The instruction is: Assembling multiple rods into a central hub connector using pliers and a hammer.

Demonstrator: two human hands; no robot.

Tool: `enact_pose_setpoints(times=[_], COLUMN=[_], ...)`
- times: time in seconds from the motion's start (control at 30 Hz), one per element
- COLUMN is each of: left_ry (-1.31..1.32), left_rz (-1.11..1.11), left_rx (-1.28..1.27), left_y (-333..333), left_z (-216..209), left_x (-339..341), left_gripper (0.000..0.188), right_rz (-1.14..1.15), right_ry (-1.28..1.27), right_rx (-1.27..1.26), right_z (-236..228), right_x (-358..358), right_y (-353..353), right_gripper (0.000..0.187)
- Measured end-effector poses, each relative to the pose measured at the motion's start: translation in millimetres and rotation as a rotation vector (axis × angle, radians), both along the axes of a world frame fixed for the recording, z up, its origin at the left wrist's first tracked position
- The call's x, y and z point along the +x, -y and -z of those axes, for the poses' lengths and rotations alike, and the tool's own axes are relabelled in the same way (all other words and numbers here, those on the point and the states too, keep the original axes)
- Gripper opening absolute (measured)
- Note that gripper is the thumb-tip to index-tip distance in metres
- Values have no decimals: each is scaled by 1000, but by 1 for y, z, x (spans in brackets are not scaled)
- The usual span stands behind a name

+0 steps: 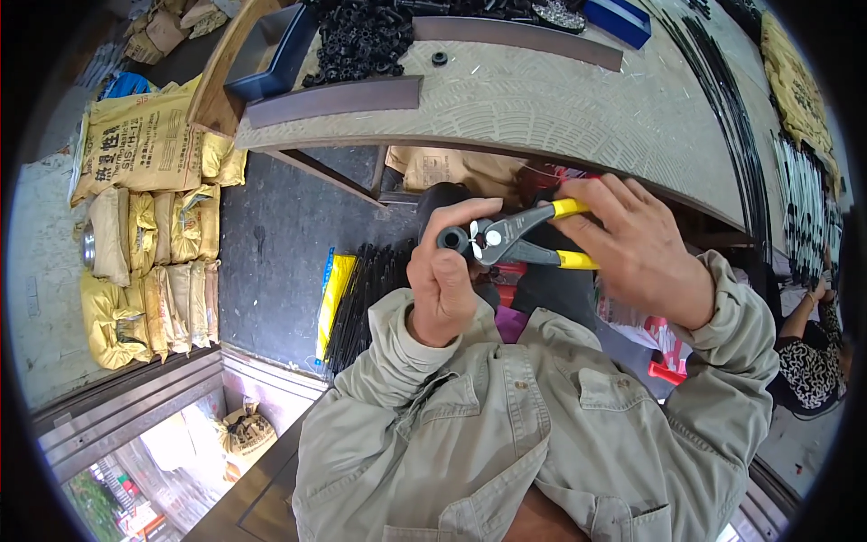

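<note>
My left hand is closed around a small black ring-shaped part, its round hole facing up between thumb and index finger. My right hand grips a pair of end-cutting pliers with dark metal arms and yellow handles. The jaws point left and meet the right side of the black part. A small pale bit shows at the jaws; whether it belongs to the part I cannot tell. Both hands are above my lap, in front of the workbench. A heap of similar black parts lies on the bench, with one loose black ring nearby.
Flat strips border the heap, beside a blue bin. Long black rods lie along the bench's right side. Yellow sacks are stacked at left, near a bundle of black rods. Another person sits at far right.
</note>
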State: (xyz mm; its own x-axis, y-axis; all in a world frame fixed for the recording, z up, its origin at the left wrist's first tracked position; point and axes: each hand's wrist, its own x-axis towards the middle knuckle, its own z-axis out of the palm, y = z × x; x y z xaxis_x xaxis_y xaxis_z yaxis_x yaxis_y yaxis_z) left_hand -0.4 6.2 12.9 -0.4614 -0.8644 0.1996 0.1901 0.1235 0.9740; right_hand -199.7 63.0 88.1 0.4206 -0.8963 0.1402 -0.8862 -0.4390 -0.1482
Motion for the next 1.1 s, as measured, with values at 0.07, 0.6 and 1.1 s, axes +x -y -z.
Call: enact_pose_setpoints(times=[0.07,0.6,1.1], left_ry=[-48,-53,-213], left_rz=[70,236,-930], left_rx=[-10,-135,-803], left_y=[5,-2,8], left_z=[2,4,-99], left_x=[3,-9,203], left_gripper=[66,54,62], right_rz=[-139,-87,552], right_ry=[168,321,-328], right_rx=[100,874,-109], right_z=[-9,-26,79], right_x=[-9,-32,-148], right_y=[7,8,58], right_gripper=[37,19,30])
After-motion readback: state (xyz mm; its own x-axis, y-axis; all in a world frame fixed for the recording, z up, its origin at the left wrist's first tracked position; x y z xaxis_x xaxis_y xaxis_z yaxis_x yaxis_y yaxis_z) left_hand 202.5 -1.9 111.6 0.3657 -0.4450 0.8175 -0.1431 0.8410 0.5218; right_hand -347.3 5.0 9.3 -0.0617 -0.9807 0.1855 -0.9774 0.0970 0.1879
